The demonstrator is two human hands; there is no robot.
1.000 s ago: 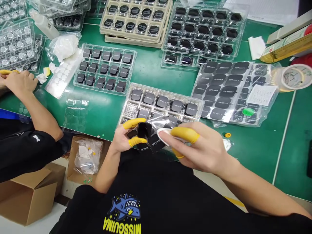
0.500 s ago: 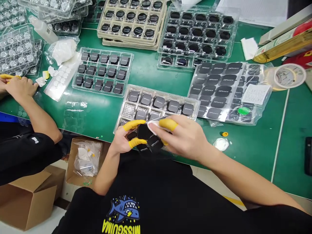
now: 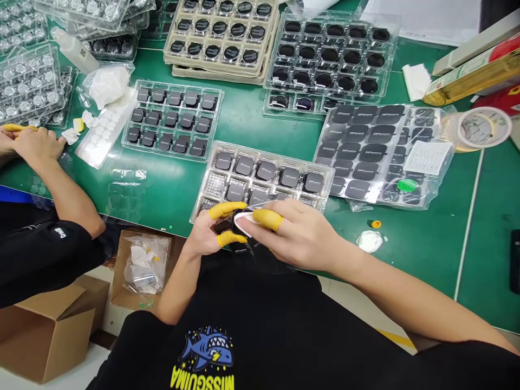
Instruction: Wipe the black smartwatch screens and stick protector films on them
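In front of my chest, my left hand, with yellow finger cots on thumb and finger, grips a black square piece by its edges. My right hand, also wearing a yellow finger cot, is closed on a folded white cloth. The cloth lies against the top of the piece and covers much of it. Just beyond both hands sits a clear plastic tray of black square pieces with white lettering; my hands hide its near part. More lettered black pieces show beneath my fingers.
Another tray of black squares stands farther left. Behind are stacked trays of round black discs. At right lie sticker sheets and tape rolls. A co-worker's arm rests at left, above cardboard boxes.
My right hand has moved slightly left, bringing the white cloth across the top of the black piece, which was more exposed before. My left hand keeps its hold.
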